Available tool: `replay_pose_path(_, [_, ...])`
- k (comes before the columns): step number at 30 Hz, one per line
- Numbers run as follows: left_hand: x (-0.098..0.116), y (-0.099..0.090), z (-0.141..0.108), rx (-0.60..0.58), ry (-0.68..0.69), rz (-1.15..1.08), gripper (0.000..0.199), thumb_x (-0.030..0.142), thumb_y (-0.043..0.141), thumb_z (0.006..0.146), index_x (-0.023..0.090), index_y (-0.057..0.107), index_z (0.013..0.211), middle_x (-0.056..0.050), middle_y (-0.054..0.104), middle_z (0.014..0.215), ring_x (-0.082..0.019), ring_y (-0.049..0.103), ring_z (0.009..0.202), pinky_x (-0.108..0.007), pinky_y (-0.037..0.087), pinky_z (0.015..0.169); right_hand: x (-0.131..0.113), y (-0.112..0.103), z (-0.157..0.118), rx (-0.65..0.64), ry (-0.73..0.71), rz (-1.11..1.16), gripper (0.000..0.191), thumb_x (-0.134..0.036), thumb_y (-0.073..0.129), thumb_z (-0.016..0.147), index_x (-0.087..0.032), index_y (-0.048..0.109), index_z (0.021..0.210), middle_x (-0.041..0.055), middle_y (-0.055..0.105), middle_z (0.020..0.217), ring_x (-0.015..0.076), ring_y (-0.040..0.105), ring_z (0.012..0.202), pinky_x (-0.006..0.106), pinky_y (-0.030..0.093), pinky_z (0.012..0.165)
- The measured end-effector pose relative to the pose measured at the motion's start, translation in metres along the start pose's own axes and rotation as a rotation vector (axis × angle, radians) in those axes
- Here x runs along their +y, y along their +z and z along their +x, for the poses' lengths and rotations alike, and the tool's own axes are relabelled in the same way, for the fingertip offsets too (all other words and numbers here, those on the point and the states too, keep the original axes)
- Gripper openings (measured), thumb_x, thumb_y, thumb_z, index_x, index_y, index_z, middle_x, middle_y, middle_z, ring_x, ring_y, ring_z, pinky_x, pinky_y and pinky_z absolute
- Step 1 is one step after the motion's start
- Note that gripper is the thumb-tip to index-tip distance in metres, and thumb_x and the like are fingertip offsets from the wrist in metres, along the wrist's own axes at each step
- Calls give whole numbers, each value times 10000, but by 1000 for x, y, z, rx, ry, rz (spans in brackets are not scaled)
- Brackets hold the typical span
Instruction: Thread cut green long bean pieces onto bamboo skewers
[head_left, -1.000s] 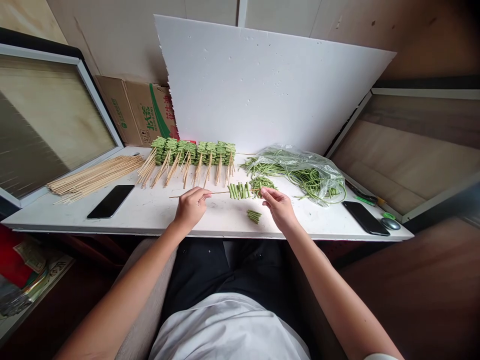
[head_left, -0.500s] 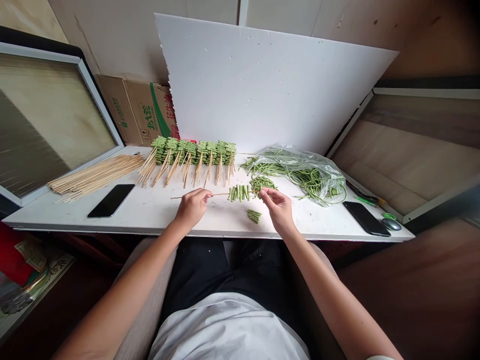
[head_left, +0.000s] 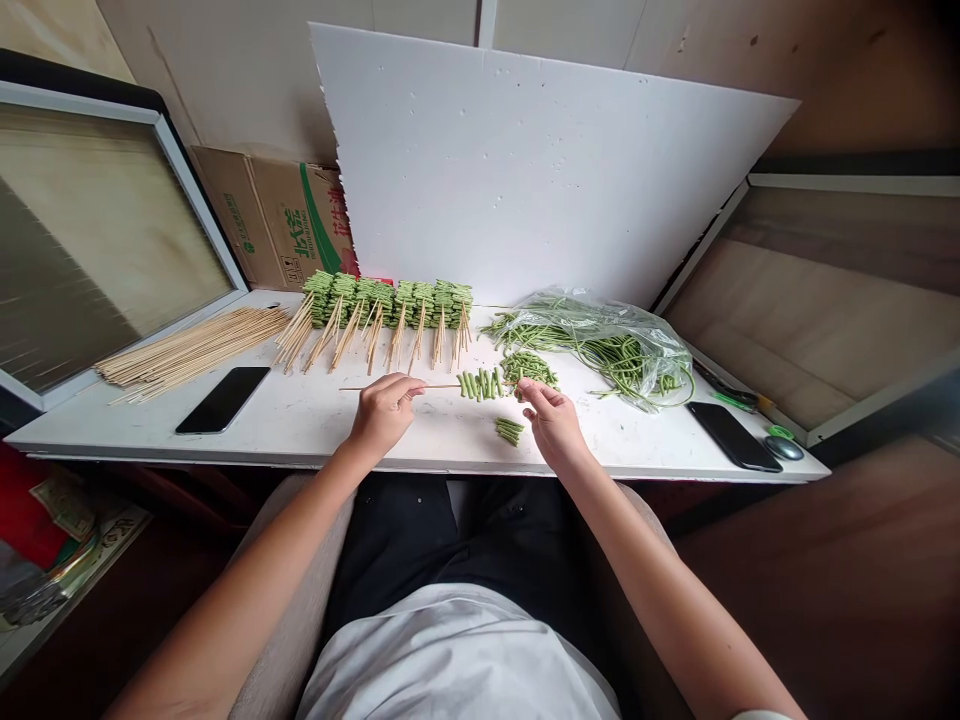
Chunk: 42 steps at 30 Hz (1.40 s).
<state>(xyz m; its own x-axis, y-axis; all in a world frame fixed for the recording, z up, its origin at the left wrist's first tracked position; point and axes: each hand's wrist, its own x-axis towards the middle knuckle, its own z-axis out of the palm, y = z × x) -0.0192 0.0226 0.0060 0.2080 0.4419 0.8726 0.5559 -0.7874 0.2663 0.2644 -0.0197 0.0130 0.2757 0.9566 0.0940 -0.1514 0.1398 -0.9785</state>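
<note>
My left hand (head_left: 385, 408) is closed around a thin wooden skewer (head_left: 441, 386), whose blunt end sticks out to the left. Several short green bean pieces (head_left: 480, 384) are threaded side by side on the skewer's right half. At the right tip, my right hand (head_left: 553, 415) pinches a green bean piece (head_left: 520, 391), mostly covered by the fingers. Just below the skewer a small row of cut bean pieces (head_left: 509, 431) lies on the white table (head_left: 442, 440). Behind my right fingers is a heap of cut bean pieces (head_left: 531, 368).
Finished bean skewers (head_left: 386, 305) are stacked along the back. Bare skewers (head_left: 195, 350) and a phone (head_left: 223, 400) lie left. Right are long beans in a plastic bag (head_left: 622, 350), another phone (head_left: 733, 436) and a mouse (head_left: 783, 447). A white foam board (head_left: 547, 180) stands behind.
Both hands stay nearly in place. The threaded bean pieces have shifted very slightly right and tilted, and my right hand has moved a little left at the skewer's tip.
</note>
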Motion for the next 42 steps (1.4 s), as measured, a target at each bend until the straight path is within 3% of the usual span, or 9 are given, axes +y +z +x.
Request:
replay_pose_path(7, [-5,-1,-2,-12,48,56,433,-86,454,761,188,755,908,-36,771,835,-187,736,803,-300,605,775,-3,6,-3,-14,14,33,371,-565,870,683,-233,775,818,63,728,865,220,632,881,321,426,669])
replay_pose_path(11, [-7,-4,-2,-65,28,26,477,-107,404,716,178,734,910,-33,739,826,-174,721,781,-271,574,728,1,6,-3,-41,-75,57,315,-521,892,710,-237,765,758,50,721,850,215,633,885,343,485,791])
replay_pose_path(15, [-9,-3,-4,-116,5,14,488,-101,388,705,185,712,932,-23,711,815,-169,712,781,-258,553,714,5,4,-3,-49,-168,23,318,-507,890,757,-249,804,923,38,729,883,209,638,879,367,507,888])
replay_pose_path(22, [-10,3,-8,-192,3,27,425,-82,389,724,184,677,887,-12,667,760,-150,651,688,-241,516,660,11,1,1,-44,-189,-36,433,-608,878,725,-247,794,950,48,731,878,229,650,869,391,530,866])
replay_pose_path(28, [-10,2,-8,-154,1,-2,443,-95,401,762,182,705,928,-34,747,854,-165,734,799,-252,576,734,13,0,3,-58,-143,-5,363,-569,866,746,-241,767,865,35,713,843,211,637,854,375,517,866])
replay_pose_path(32, [-7,2,-8,-126,26,14,412,-83,425,811,177,721,930,-36,760,851,-165,741,777,-253,572,701,12,5,0,-19,-73,-11,371,-580,842,732,-233,708,736,48,713,847,220,644,890,349,499,790])
replay_pose_path(39, [4,5,-5,-73,64,2,288,-8,515,928,182,731,933,-40,776,861,-167,747,802,-266,584,737,9,15,-10,6,13,92,388,-503,901,655,-221,642,590,89,763,1002,263,670,1058,334,495,780])
replay_pose_path(42, [6,4,-3,-67,36,21,237,45,552,956,192,737,932,-39,779,859,-172,745,804,-275,584,748,6,14,-10,-9,12,85,345,-517,903,673,-222,724,691,93,772,1121,271,667,1118,332,496,790])
